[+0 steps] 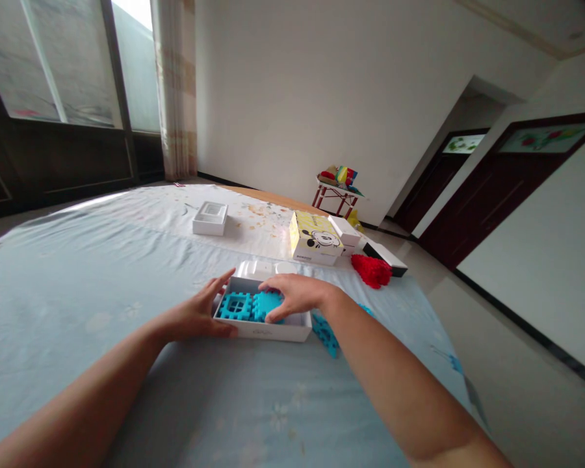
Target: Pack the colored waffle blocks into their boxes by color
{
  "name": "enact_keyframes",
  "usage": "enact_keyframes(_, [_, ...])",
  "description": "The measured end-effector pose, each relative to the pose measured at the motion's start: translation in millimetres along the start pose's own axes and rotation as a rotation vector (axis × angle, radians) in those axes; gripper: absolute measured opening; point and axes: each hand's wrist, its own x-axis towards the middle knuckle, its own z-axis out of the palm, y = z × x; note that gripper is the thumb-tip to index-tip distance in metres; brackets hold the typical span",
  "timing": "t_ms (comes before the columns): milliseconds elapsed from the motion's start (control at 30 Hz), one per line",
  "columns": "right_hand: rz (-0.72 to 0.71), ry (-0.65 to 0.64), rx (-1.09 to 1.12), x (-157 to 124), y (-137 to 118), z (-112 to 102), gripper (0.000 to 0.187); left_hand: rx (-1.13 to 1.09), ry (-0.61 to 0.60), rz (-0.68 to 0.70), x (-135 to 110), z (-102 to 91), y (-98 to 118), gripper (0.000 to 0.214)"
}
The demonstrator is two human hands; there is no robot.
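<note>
A shallow white box [273,331] lies on the light blue table cover, with turquoise foam puzzle pieces [238,305] inside. My left hand [202,312] rests against the box's left side, fingers stretched along its edge. Inside the box, my right hand [295,294] presses down on the turquoise pieces with fingers curled over them. More turquoise pieces [325,333] lie on the table just right of the box, partly under my right forearm.
Behind the box sit a white plastic tray [266,268], a yellow cartoon-printed box [314,239], small white boxes [346,231], a red pile of pieces [371,270] and a black-and-white box [385,257]. An open white box [210,218] stands farther back. The table's right edge drops to the floor.
</note>
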Motion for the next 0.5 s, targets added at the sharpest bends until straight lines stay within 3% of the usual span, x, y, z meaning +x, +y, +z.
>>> enact_keyframes(100, [0.027,0.019,0.186,-8.5,3.2,-2.6,0.073,-0.004,-0.003,-0.001,-0.2,-0.2,0.7,0.109])
enact_keyframes(200, [0.071,0.157,0.272,-19.2,9.8,-0.5,0.061,0.011,0.003,0.001,-0.4,-0.6,0.9,0.108])
enact_keyframes(333, [0.168,0.275,0.172,-27.8,10.7,6.9,0.038,0.042,0.015,0.002,0.2,-1.0,-0.3,0.108])
enact_keyframes(500, [0.146,0.272,0.096,-27.5,-4.8,15.3,0.033,0.062,0.024,0.015,1.6,-1.4,-1.5,0.107])
